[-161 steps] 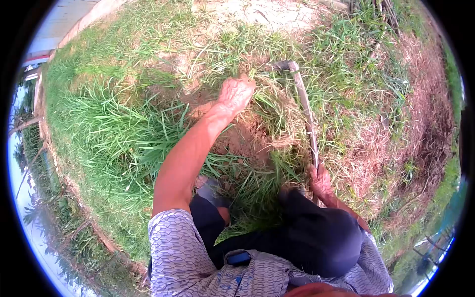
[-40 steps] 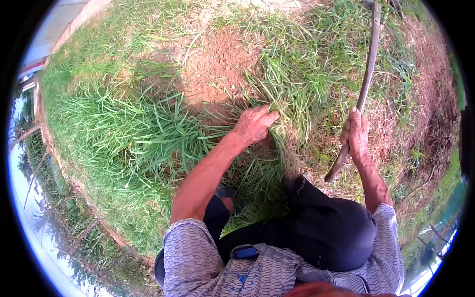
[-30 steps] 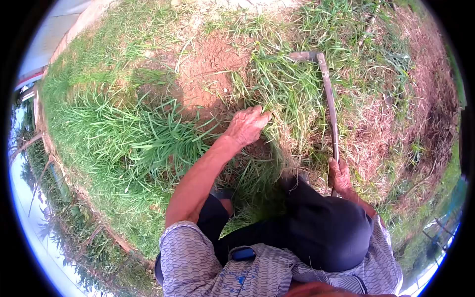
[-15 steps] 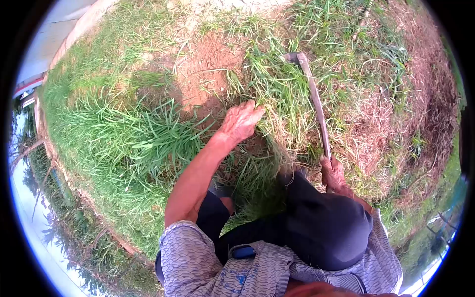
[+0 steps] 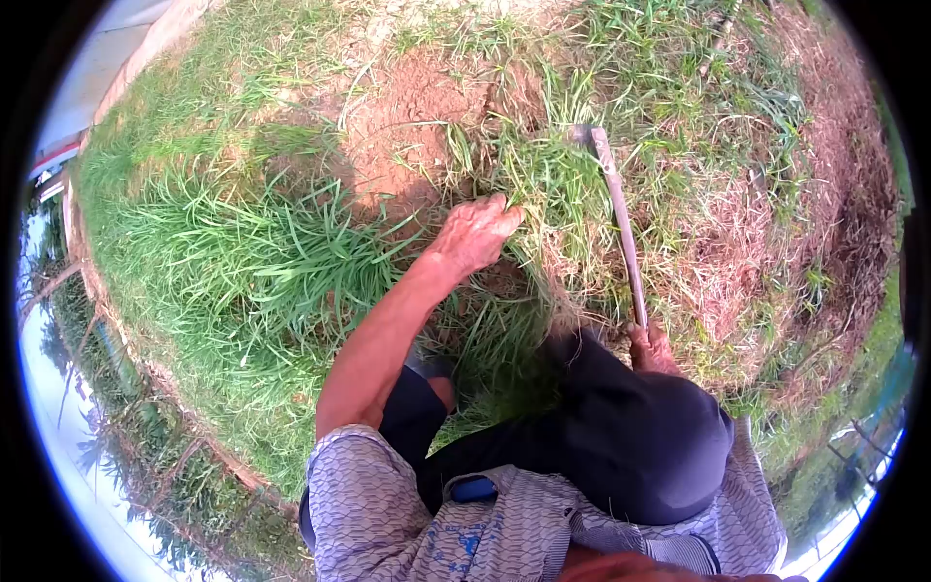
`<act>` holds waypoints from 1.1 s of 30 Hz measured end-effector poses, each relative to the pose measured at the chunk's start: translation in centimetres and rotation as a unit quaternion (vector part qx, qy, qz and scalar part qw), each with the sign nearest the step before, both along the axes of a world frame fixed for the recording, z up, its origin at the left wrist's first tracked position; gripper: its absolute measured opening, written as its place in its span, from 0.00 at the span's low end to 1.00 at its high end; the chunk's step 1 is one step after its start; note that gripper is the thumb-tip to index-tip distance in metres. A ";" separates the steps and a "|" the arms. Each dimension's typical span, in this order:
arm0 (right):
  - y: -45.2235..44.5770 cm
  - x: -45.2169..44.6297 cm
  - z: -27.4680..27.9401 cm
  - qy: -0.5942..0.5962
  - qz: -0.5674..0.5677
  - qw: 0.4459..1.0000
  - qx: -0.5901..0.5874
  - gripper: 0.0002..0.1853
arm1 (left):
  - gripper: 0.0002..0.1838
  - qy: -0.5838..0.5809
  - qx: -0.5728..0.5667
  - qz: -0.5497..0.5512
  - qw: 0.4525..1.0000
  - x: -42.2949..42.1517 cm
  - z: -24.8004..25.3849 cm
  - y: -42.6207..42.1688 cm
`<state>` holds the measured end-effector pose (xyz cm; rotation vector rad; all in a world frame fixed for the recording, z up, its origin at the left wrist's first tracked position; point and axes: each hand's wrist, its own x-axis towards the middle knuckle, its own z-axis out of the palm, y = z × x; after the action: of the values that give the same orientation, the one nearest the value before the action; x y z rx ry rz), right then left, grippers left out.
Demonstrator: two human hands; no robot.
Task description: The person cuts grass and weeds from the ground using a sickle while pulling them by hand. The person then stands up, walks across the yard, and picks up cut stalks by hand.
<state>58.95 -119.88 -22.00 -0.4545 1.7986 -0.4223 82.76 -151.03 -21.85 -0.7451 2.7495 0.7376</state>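
Note:
My right hand [image 5: 652, 347] is wrapped round the lower end of a long wooden handle, part of a hoe [image 5: 624, 223]. The metal head [image 5: 588, 136] rests among grass at the far end, partly covered by blades. My left hand [image 5: 475, 233] is closed, its fingertips at a clump of grass [image 5: 558, 184] between it and the hoe handle. Its fingers appear to grip some of those blades, though the grip itself is partly hidden. Loose, pale roots and dry stems [image 5: 561, 296] hang down toward my right shoe.
Bare reddish soil [image 5: 412, 107] lies beyond my left hand. Tall green grass [image 5: 281, 252] grows on the left, and dry cut grass [image 5: 722, 257] covers the right. My bent knee [image 5: 650, 446] is close to my right hand. A pale paved edge [image 5: 150, 48] runs at the upper left.
The hoe head has come toward me, dragging grass with it and baring more soil behind. My right hand has moved slightly back; my left hand has barely shifted.

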 end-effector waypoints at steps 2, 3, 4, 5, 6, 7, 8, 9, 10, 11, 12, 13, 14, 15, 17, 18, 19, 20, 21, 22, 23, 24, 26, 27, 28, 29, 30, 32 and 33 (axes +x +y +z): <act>0.9 -1.3 0.1 0.026 -0.015 0.999 -0.013 0.27 | 0.22 0.002 0.002 0.002 1.000 0.2 -0.7 0.2; 1.8 -1.5 0.7 0.051 -0.029 0.998 -0.018 0.27 | 0.22 0.003 0.012 0.003 1.000 0.5 -0.7 0.9; -1.4 -1.5 3.2 -0.013 -0.108 0.994 0.012 0.27 | 0.22 0.004 0.014 -0.003 1.000 0.5 -1.0 1.3; -2.0 -2.2 1.6 -0.036 -0.146 0.989 -0.003 0.25 | 0.23 -0.007 0.016 -0.026 1.000 0.5 -1.2 1.2; -4.2 -2.4 1.3 -0.021 -0.170 0.984 -0.040 0.24 | 0.24 -0.021 0.020 -0.046 0.999 0.5 -1.2 1.4; -6.5 -2.8 1.4 -0.039 -0.194 0.979 -0.053 0.22 | 0.24 -0.022 0.021 -0.047 0.998 0.3 -1.1 1.4; -8.5 -2.8 1.5 -0.042 -0.212 0.974 -0.071 0.21 | 0.24 -0.012 -0.008 -0.049 0.999 0.2 -0.9 1.3; -9.3 -3.2 0.7 -0.003 -0.183 0.981 -0.070 0.23 | 0.25 -0.002 -0.038 -0.052 0.998 0.1 -1.0 1.1; -8.8 -3.2 0.2 0.052 -0.120 0.990 -0.051 0.24 | 0.30 0.031 -0.054 -0.026 0.998 0.1 -1.6 0.7; -7.8 -3.1 -0.4 0.107 -0.055 0.992 -0.030 0.26 | 0.30 0.032 -0.054 -0.025 0.998 -0.3 -1.3 0.4; -3.9 -3.3 -1.9 0.156 0.040 0.986 -0.052 0.27 | 0.33 0.052 -0.079 0.009 0.995 -0.9 -0.4 0.0; -0.3 -3.4 -3.0 0.204 0.136 0.966 -0.077 0.29 | 0.36 0.074 -0.108 0.045 0.990 -1.7 0.3 -0.8; 0.0 -2.6 -1.6 0.193 0.115 0.973 -0.049 0.29 | 0.41 0.056 -0.055 0.058 0.995 -2.4 0.4 -1.4; 0.0 -1.8 -0.6 0.178 0.093 0.979 -0.018 0.29 | 0.41 0.055 -0.053 0.066 0.995 -3.0 0.1 -1.5; -0.1 -0.9 0.1 0.116 0.034 0.993 0.002 0.27 | 0.41 0.020 -0.075 0.002 0.997 -4.6 -1.0 -1.8; -0.7 -1.1 0.6 0.030 -0.042 0.999 -0.003 0.25 | 0.41 -0.025 -0.034 0.011 0.999 -5.4 -1.4 -1.8; -1.3 -1.1 1.4 -0.059 -0.116 0.992 -0.003 0.23 | 0.39 -0.060 0.004 0.037 0.998 -6.1 -1.7 -1.8; -2.6 -0.8 2.6 -0.073 -0.145 0.986 -0.032 0.21 | 0.35 -0.058 0.035 0.100 0.993 -6.8 -1.3 -1.6; -3.5 -0.5 2.2 -0.072 -0.221 0.971 -0.059 0.19 | 0.33 -0.059 0.051 0.128 0.989 -7.0 -1.1 -1.4; -4.8 -0.8 1.9 -0.070 -0.278 0.955 -0.069 0.17 | 0.31 -0.059 0.066 0.156 0.984 -7.2 -0.8 -1.3; -7.4 -1.2 2.3 -0.068 -0.332 0.938 -0.079 0.16 | 0.26 -0.087 0.045 0.116 0.988 -6.7 -0.6 -1.2; -10.0 -2.1 2.3 -0.076 -0.349 0.928 -0.109 0.16 | 0.22 -0.114 0.024 0.077 0.990 -6.1 -0.3 -1.2; -12.3 -2.5 2.0 -0.073 -0.354 0.925 -0.118 0.18 | 0.19 -0.103 0.039 0.083 0.991 -3.7 -0.2 -1.0; -12.5 -2.4 1.8 -0.061 -0.343 0.932 -0.102 0.18 | 0.17 -0.088 0.052 0.087 0.991 -2.3 -0.4 -1.3; -10.1 -1.9 1.3 -0.036 -0.247 0.966 -0.070 0.20 | 0.18 -0.081 0.050 0.067 0.993 -0.5 -0.7 -1.5; -5.9 -2.3 -0.2 0.043 -0.044 0.998 0.002 0.24 | 0.18 -0.074 0.050 0.049 0.995 1.4 -1.0 -1.6; -1.3 -1.8 0.0 0.138 0.124 0.982 -0.017 0.27 | 0.14 -0.098 0.041 0.047 0.993 2.8 -0.8 -1.5; 5.6 -0.3 -1.2 0.174 0.119 0.977 -0.018 0.24 | 0.15 -0.106 0.026 0.039 0.993 4.6 0.0 -1.4; 8.2 -0.5 -2.1 0.167 0.118 0.979 -0.011 0.24 | 0.17 -0.118 0.016 0.017 0.993 5.3 0.5 -1.1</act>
<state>58.41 -111.65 -24.11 -0.7822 2.0334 -0.2072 88.04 -152.13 -21.39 -0.8168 2.5134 0.6509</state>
